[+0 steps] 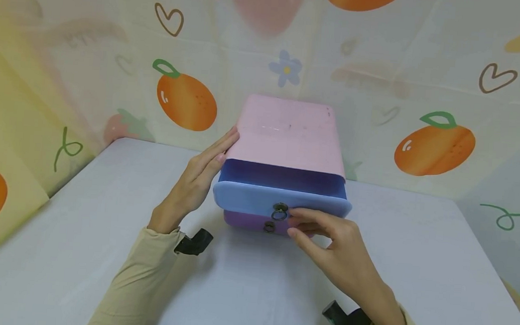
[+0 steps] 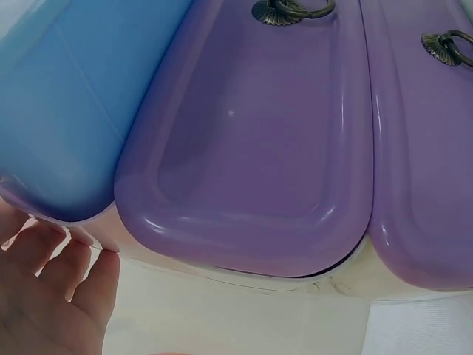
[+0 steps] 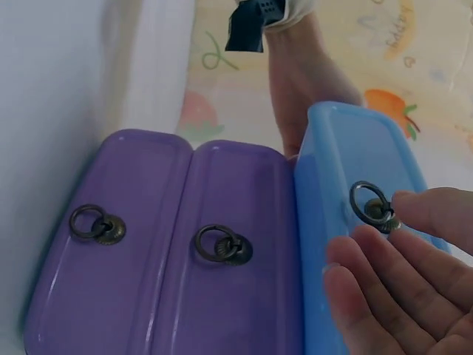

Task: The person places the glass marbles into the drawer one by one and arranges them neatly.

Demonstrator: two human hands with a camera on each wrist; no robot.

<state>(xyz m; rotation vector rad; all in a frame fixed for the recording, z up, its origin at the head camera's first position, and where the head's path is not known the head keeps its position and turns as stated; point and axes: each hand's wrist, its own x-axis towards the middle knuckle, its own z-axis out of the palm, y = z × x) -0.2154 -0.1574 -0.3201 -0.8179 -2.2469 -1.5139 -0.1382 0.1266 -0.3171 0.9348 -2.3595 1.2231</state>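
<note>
A small pink drawer cabinet [image 1: 289,134] stands on the table, its top blue drawer [image 1: 257,197] pulled partly out. Below it sit two purple drawers, the middle one [image 3: 229,310] and the lowest one [image 3: 111,296], both pushed in. My left hand [image 1: 195,178] lies along the cabinet's left side with fingers extended. At the blue drawer's front is my right hand [image 1: 332,233], fingertips right at the brass ring pull [image 1: 279,212]. Thumb and forefinger are spread apart there, and the ring hangs down beside them. The back of the blue drawer's inside is hidden under the cabinet top.
A white cloth covers the table [image 1: 242,292] around the cabinet. Close behind hangs a printed backdrop [image 1: 364,99] with oranges, hearts and flowers, which continues along the left side. Each purple drawer has its own ring pull [image 3: 222,244]. A black mount [image 1: 346,322] sits at the right wrist.
</note>
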